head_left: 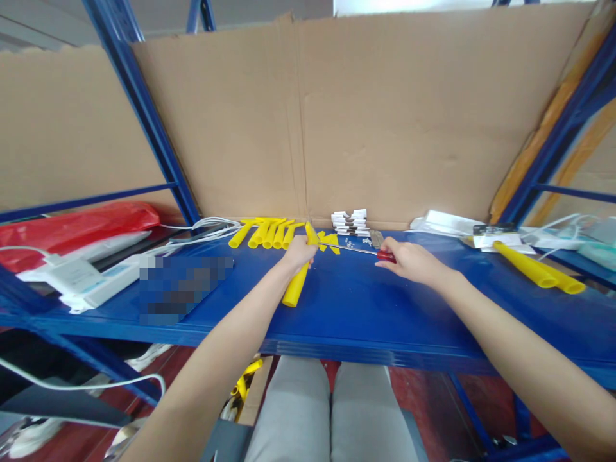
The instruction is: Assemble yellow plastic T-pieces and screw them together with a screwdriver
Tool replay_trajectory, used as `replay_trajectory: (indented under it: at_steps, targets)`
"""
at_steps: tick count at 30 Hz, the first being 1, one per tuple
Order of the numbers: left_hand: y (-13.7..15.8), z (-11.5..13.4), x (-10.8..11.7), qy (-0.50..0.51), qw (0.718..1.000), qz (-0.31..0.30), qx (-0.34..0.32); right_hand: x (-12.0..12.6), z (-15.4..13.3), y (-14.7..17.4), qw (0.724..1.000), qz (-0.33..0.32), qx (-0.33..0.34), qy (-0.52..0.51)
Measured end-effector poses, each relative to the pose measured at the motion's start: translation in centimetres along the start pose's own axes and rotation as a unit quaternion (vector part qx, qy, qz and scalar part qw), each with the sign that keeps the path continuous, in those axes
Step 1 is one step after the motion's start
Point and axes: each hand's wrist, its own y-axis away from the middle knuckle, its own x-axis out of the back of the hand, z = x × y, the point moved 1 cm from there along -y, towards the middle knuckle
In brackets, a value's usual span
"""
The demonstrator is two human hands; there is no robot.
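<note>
Far left, a white power strip (108, 282) lies on the blue counter (366, 308), then comes a row of yellow tubes (273, 233) near the cardboard (231, 128). And here's my left hand (299, 251), fingers wrapped around 1 yellow tube (296, 289), its wide end towards me! A screwdriver (386, 256) points its shaft at that tube, touching or not I can't tell; my right hand (407, 258) grips its red handle. Further right, 2 more tubes (527, 266) lie side by side.

Smooth plastic tube (295, 290), metal screwdriver shaft (355, 249), matt cardboard (409, 115)
</note>
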Motion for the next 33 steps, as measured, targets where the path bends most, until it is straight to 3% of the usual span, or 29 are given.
replay_trajectory:
  at_steps: [7, 16, 27, 33]
  targets:
    - [0.3, 0.2, 0.1, 0.004, 1.000, -0.015, -0.003, -0.1, 1.0, 0.2, 0.995, 0.048, 0.029, 0.083]
    - [0.2, 0.0, 0.1, -0.018, 1.000, -0.020, -0.006, 0.3, 0.4, 0.3, 0.996, -0.004, 0.004, 0.091]
    - [0.0, 0.1, -0.2, -0.004, 1.000, -0.016, 0.003, -0.1, 1.5, -0.2, 0.999, -0.029, -0.025, 0.003]
    - [-0.5, -0.5, -0.3, -0.015, 0.999, -0.033, -0.010, -1.0, 3.1, -0.4, 0.992, -0.074, -0.007, -0.104]
